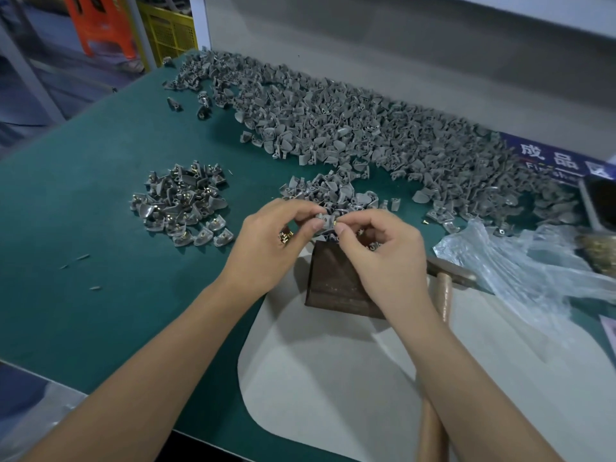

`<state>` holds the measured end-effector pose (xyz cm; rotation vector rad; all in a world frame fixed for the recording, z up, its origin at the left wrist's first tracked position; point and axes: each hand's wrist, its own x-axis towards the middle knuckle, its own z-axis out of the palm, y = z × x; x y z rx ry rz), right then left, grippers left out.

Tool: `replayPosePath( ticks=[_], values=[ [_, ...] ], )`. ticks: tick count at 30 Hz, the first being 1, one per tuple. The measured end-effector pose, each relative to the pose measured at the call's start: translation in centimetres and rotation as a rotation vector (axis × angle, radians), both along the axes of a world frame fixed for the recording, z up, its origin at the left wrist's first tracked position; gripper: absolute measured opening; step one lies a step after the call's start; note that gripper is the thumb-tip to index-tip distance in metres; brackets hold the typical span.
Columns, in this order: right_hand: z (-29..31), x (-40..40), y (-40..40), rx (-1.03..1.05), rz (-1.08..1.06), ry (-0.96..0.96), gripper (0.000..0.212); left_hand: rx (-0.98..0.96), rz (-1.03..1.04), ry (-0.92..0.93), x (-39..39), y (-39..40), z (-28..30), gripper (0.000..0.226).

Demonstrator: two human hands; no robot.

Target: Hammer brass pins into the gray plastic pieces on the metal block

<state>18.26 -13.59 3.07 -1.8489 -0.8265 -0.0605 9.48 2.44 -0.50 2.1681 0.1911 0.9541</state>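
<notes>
Left hand (pixel 280 235) pinches a small gray plastic piece (pixel 322 219) while right hand (pixel 376 241) fingertips seat a brass pin (pixel 334 223) in it, just above the dark metal block (pixel 336 281) near the tabletop's front edge, likely for hammering; wooden-handled hammer (pixel 443 295) lies beside.

A crinkled clear plastic bag (pixel 520 261) lies on a dark green table mat (pixel 100 311), near a blue sign with white Chinese characters (pixel 550 158). A yellow slatted plastic crate (pixel 170 31) stands beyond.
</notes>
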Motion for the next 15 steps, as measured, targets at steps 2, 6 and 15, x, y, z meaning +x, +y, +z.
replayPosePath(
  ticks=[2, 6, 15],
  values=[
    [0.0, -0.1, 0.0, -0.027, 0.005, -0.052, 0.014, 0.028, -0.028, -0.004, -0.1, -0.4, -0.1, 0.016],
    [0.1, -0.7, 0.0, -0.077, -0.007, -0.167, 0.014, 0.039, -0.048, -0.029, -0.4, -0.9, -0.4, 0.016],
    [0.0, -0.8, 0.0, -0.1, 0.009, -0.21, 0.013, 0.045, -0.007, -0.037, -0.3, -1.2, -0.4, 0.018]
  ],
)
